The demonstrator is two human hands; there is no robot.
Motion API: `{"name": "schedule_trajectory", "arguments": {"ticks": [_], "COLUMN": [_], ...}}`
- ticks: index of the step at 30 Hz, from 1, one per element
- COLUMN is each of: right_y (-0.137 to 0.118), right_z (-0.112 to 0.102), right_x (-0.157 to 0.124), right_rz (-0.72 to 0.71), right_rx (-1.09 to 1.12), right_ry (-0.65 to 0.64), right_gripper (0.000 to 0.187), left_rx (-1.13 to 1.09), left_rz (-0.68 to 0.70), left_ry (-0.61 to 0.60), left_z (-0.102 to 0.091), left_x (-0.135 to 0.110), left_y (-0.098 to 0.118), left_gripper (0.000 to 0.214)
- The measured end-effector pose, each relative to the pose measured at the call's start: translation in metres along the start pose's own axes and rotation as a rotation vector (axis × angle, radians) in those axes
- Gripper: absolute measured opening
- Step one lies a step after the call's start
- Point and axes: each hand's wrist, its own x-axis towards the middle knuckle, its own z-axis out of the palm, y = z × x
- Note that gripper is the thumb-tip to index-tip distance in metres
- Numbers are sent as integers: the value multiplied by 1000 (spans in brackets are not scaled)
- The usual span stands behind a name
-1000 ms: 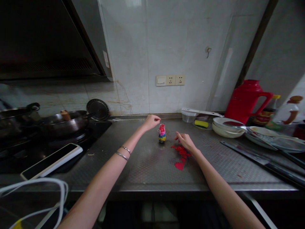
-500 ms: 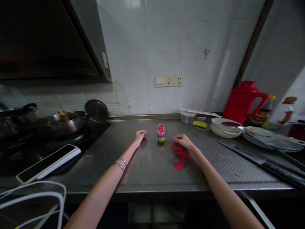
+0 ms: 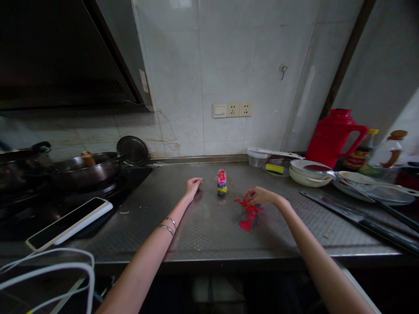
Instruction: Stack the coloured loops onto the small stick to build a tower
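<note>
A small jar (image 3: 221, 182) filled with coloured layers, red, pink, blue and yellow, stands upright on the steel counter between my hands, with a thin string at its neck. To its left, my left hand (image 3: 194, 187) rests on the counter with its fingers curled together; whatever may be in them is hidden. My right hand (image 3: 260, 196) hangs over a heap of small red scraps (image 3: 251, 210), thumb and fingers apart and pointing down, the fingertips at the scraps. A larger flat red piece (image 3: 246, 224) lies at the near end of the heap.
On the left are a hob with a pan (image 3: 93, 170), a white phone-like device (image 3: 70, 222) and white cables (image 3: 46, 266). At right stand a red thermos jug (image 3: 332, 139), stacked bowls (image 3: 307, 176), a plastic tub (image 3: 257, 159), a yellow sponge (image 3: 274, 168) and a long dark-handled utensil (image 3: 340, 213).
My right hand has moved right and slightly nearer, from beyond the red scraps to over them, its wrist raised and fingers spread downward. My left hand and the jar have stayed in place.
</note>
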Motion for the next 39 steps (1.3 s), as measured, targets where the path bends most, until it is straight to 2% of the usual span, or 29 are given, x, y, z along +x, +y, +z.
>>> {"name": "schedule_trajectory", "arguments": {"ticks": [6, 11, 18, 24, 30, 39], "right_y": [-1, 6, 4, -2, 0, 2], "right_z": [4, 9, 6, 5, 4, 4], "right_x": [5, 10, 11, 10, 11, 7], "right_rz": [-51, -81, -103, -113, -117, -104], "right_rx": [68, 103, 148, 167, 277, 248], "right_ry": [-52, -58, 36, 68, 33, -22], "right_gripper": [23, 23, 23, 23, 23, 26], "left_rx": [-3, -5, -3, 9, 3, 15], "left_rz": [22, 53, 30, 21, 11, 32], "left_ry": [2, -4, -12, -8, 2, -5], "left_z": [-1, -1, -2, -2, -2, -2], "left_x": [0, 1, -2, -4, -5, -6], "left_y": [-2, -4, -1, 3, 5, 5], "left_gripper": [20, 19, 19, 19, 18, 19]}}
